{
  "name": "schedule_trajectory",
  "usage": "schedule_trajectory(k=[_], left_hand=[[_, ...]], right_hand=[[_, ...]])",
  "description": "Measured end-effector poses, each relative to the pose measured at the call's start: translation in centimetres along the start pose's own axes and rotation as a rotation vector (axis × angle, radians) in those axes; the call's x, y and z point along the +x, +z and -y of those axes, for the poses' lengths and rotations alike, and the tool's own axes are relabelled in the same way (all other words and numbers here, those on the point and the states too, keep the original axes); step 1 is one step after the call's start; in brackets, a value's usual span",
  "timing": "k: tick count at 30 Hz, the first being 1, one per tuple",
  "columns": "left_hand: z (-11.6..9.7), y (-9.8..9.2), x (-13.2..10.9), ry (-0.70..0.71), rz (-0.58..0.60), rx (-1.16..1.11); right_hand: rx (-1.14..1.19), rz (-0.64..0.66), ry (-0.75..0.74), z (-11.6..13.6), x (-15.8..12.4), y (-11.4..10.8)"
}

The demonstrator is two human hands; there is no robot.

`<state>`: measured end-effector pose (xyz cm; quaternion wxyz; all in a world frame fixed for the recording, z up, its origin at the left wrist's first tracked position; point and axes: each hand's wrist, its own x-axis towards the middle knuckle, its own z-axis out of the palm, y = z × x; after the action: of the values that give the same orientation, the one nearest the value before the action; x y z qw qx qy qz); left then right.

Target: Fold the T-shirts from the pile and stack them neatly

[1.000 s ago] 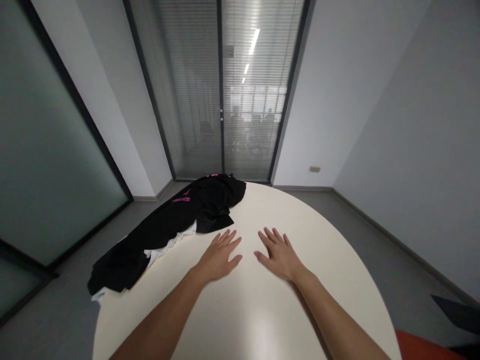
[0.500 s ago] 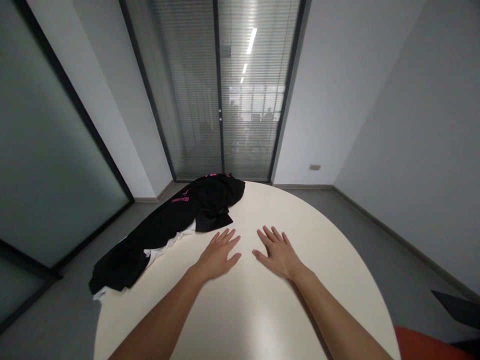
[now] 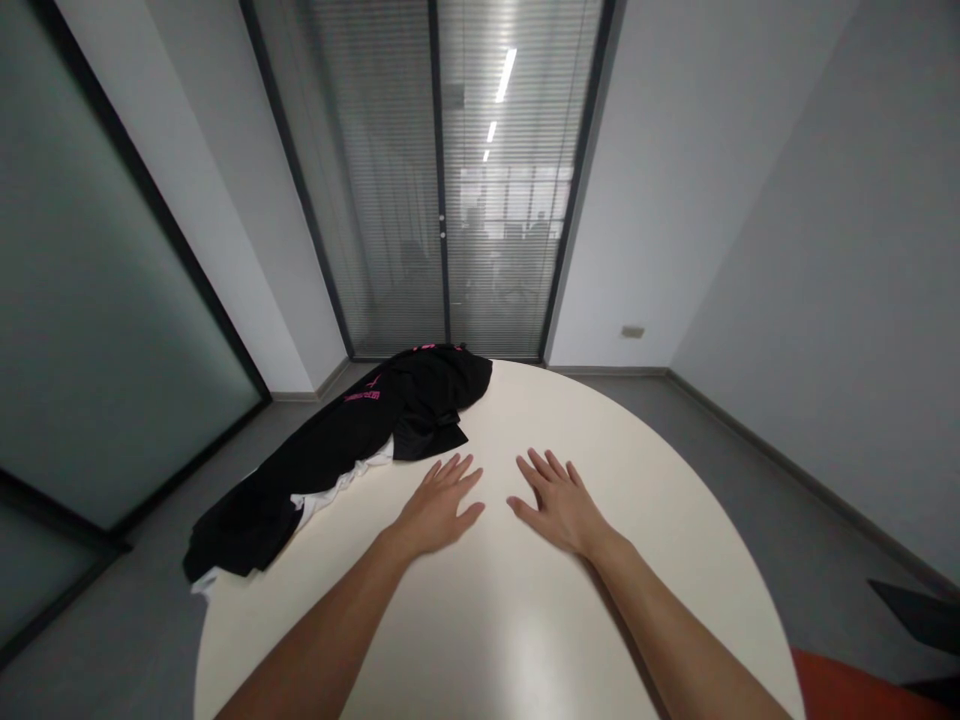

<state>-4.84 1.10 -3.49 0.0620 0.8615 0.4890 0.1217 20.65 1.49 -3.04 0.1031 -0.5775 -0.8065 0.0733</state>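
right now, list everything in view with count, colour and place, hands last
black cloth: apparently 1, black with pink print, far left of table
white cloth: count unclear, white, showing under the black cloth
table: 1, off-white, beneath both hands
blind-covered glass panels: 2, grey, beyond the table
light strips: 3, white, seen in the right panel
frosted glass: 2 sections, grey-green, far left
wall plate: 1, pale, low on the wall
walls: several, pale grey, around the room
floor: 1, grey, around the table
red object: 1, red, lower right, cut off
left hand: 1, bare, palm down, nearest the black cloth
right hand: 1, bare, palm down, apart from the left hand
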Motion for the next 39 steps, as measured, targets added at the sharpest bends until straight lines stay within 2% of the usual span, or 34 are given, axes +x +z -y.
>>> schedule_trajectory(k=[32, 35, 39], left_hand=[[0.0, 0.3, -0.1, 0.016, -0.036, -0.027], [-0.1, 0.0, 0.1, 0.018, -0.14, -0.044], [0.9, -1.2, 0.4, -0.093, -0.503, -0.008]], right_hand=[[-0.007, -0.018, -0.004, 0.0, -0.1, 0.1], [-0.005, -0.02, -0.007, 0.0, -0.1, 0.1], [-0.009, -0.017, -0.012, -0.1, -0.1, 0.2]])
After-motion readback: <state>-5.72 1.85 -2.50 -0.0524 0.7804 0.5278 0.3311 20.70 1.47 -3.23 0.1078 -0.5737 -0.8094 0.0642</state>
